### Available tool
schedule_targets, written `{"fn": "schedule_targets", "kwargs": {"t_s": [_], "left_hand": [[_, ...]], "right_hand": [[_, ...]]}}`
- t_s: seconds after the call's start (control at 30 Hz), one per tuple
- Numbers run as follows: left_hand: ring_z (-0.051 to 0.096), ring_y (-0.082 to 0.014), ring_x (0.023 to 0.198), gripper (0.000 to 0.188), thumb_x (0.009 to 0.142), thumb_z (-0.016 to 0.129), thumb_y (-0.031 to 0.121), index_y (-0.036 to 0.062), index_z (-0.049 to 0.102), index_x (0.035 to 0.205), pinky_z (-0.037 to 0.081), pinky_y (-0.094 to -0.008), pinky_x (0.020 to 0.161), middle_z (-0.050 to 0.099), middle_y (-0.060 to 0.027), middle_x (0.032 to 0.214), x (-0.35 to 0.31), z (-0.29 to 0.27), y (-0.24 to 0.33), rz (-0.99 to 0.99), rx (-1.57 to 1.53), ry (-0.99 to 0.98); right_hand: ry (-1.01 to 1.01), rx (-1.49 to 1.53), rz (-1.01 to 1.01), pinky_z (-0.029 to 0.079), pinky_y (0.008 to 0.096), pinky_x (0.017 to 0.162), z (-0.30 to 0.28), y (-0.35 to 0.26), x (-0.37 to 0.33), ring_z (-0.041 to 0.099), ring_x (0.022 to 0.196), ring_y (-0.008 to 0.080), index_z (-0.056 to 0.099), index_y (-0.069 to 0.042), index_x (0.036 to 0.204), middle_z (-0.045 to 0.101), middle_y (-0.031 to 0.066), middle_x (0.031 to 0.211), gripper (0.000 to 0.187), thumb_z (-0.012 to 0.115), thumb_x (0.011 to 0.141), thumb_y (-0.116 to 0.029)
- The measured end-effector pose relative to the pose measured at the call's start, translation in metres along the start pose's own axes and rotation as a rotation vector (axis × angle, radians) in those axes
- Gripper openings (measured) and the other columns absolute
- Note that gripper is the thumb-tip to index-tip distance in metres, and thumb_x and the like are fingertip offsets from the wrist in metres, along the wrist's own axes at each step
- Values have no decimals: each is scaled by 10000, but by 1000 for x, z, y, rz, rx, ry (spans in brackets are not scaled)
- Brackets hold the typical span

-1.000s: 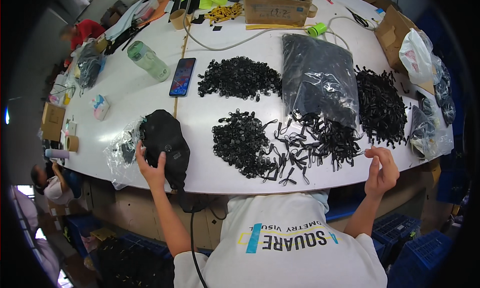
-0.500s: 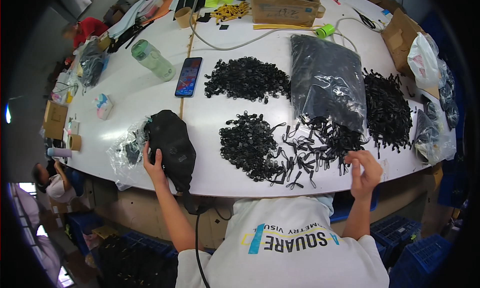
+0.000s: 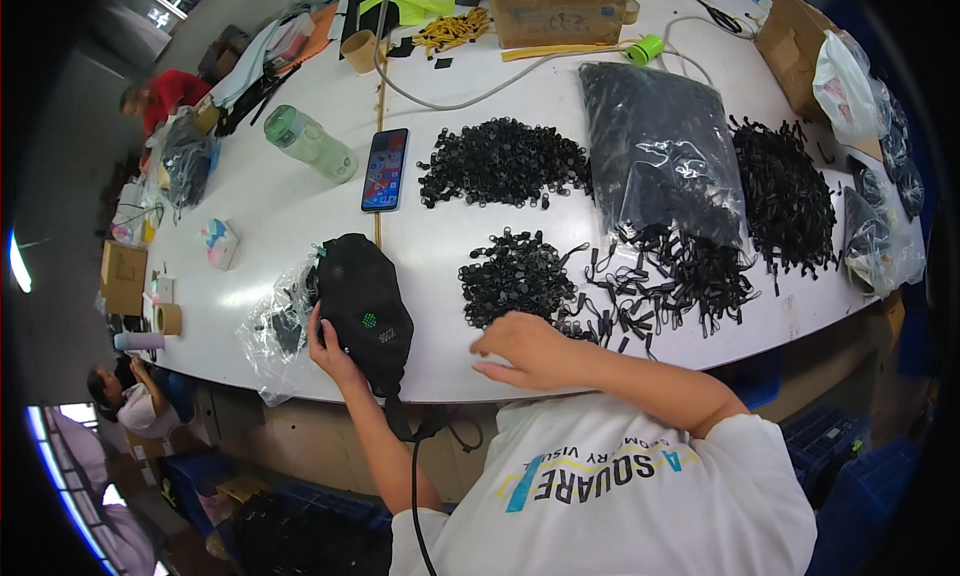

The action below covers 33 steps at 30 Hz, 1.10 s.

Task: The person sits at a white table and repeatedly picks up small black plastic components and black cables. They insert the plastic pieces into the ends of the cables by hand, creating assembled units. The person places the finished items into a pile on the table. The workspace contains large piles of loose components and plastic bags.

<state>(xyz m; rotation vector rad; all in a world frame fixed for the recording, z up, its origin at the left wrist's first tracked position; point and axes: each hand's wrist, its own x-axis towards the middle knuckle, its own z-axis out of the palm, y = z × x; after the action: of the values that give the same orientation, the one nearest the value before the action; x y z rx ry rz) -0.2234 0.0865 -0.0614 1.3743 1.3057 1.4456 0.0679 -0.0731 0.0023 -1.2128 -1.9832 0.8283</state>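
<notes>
A large clear plastic bag packed with dark contents lies flat on the white tabletop; many small black cord-loop pulls are spread at its near end. To the left, a crumpled clear plastic bag has dark pieces in it. An open brown cardboard box at the back holds clear plastic, and a white plastic bag hangs at another brown cardboard box on the right. The translucent green bottle lies near a dark-framed phone with a lit screen.

The right hand, fingers partly bent, is at the near edge of the heap of small black looped pieces; whether it holds one cannot be told. The left hand, thumb and fingers slightly apart, touches the left side of a black cloth-covered device with green lit dots; how firmly is unclear. A second heap of black looped pieces lies beyond.

Across the room, a person in red bends by the tabletop's far left side.
</notes>
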Motion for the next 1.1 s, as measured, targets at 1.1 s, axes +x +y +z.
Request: {"fn": "schedule_targets", "kwargs": {"t_s": [1.1], "left_hand": [[582,-207,1055,371,974,514,204,-78,574,1207,438,-321,951,619,-146,1158,11,14,7,-22,-68,-221]], "right_hand": [[567,735,598,315,388,1083,119,12,119,382,1320,340,167,25,1455,344,262,1426,760,610,911,-270]]}}
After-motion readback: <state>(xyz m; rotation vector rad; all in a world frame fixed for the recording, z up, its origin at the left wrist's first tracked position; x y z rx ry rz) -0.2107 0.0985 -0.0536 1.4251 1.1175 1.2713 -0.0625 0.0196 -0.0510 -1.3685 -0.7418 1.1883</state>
